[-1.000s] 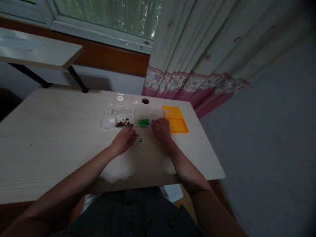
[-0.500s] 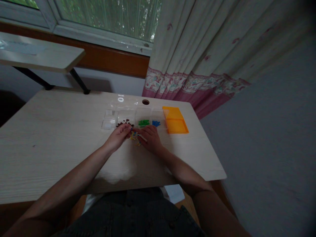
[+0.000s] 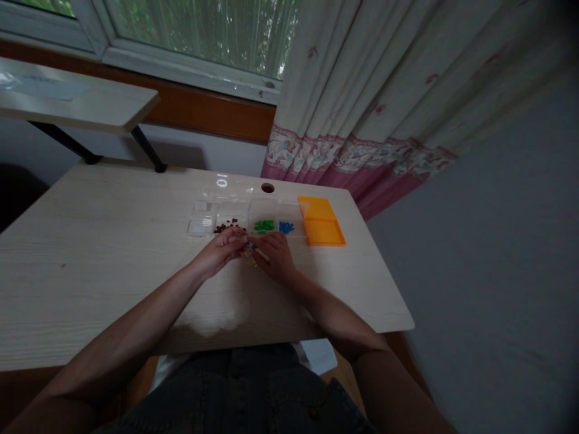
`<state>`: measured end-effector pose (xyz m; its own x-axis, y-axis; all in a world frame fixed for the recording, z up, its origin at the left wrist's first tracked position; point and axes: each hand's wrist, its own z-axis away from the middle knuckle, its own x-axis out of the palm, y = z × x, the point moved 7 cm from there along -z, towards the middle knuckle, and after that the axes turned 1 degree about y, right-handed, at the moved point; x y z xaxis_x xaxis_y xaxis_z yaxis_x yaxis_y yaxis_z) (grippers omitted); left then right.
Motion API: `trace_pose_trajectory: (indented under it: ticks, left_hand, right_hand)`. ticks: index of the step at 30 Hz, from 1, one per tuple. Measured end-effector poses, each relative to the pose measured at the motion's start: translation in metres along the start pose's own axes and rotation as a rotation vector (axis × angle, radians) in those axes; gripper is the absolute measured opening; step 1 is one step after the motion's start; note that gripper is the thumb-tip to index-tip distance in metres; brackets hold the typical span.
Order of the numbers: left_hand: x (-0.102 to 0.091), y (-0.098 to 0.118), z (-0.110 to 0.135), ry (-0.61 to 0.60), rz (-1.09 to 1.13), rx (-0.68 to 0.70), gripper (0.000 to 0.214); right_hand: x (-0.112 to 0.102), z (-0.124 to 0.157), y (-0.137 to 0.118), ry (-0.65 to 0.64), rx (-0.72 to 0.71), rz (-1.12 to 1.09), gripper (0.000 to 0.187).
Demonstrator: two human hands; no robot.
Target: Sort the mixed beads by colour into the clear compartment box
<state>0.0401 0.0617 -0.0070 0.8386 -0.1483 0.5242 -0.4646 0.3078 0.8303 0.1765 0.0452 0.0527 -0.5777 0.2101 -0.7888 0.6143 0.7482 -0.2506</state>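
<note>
My left hand (image 3: 222, 248) is closed in a pinch just in front of the clear boxes; what sits in its fingertips is too small to name. Close against it, my right hand (image 3: 277, 258) curls inward with its fingertips bent toward the left ones. Small yellow, white and blue pieces (image 3: 248, 246) show between the two hands, partly hidden by the fingers. Just beyond them lie dark brown pieces (image 3: 224, 228), green pieces (image 3: 265, 225) and blue pieces (image 3: 286, 227), each group in its own clear plastic box.
A small clear box (image 3: 201, 226) stands at the left of the row. On the right lies an open orange case (image 3: 324, 232). The table (image 3: 136, 253) has a cable hole (image 3: 268, 188) near its back edge. A raised shelf (image 3: 104, 108) stands at back left, a curtain (image 3: 316, 147) behind.
My left fingertips have shifted slightly right, closer to my right hand. The blue bit formerly at the left fingertips is less distinct; the pieces between the hands look partly re-covered.
</note>
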Motion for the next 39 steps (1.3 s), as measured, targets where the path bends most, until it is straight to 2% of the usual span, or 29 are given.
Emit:
trace_pose_trajectory:
  ticks: [8,18,21,27,31,35,39]
  left_hand:
    - [0.009,0.004,0.005,-0.062,-0.009,-0.002,0.041]
    - [0.012,-0.002,0.005,-0.124,-0.016,0.011,0.037]
    - [0.010,-0.002,0.005,-0.123,-0.010,0.013,0.036]
    - [0.004,0.000,0.003,-0.064,0.009,0.048,0.034]
    - [-0.001,0.010,0.001,0.023,-0.059,0.169,0.027]
    - [-0.011,0.025,0.002,0.178,-0.265,0.333,0.024]
    - [-0.013,0.030,0.005,0.207,-0.500,0.435,0.020]
  right_hand:
    - [-0.006,0.000,-0.003,0.117,-0.050,-0.071,0.025]
    - [-0.009,0.000,-0.005,0.156,-0.067,-0.072,0.018]
    - [-0.012,0.000,-0.006,0.174,-0.083,-0.060,0.017]
    - [-0.009,0.005,0.002,0.119,-0.069,-0.022,0.017]
    - [-0.013,0.006,0.021,0.130,-0.040,0.031,0.016]
    - [-0.026,0.006,0.060,0.183,0.112,0.125,0.016]
    - [-0.034,0.007,0.095,0.187,0.274,0.201,0.020]
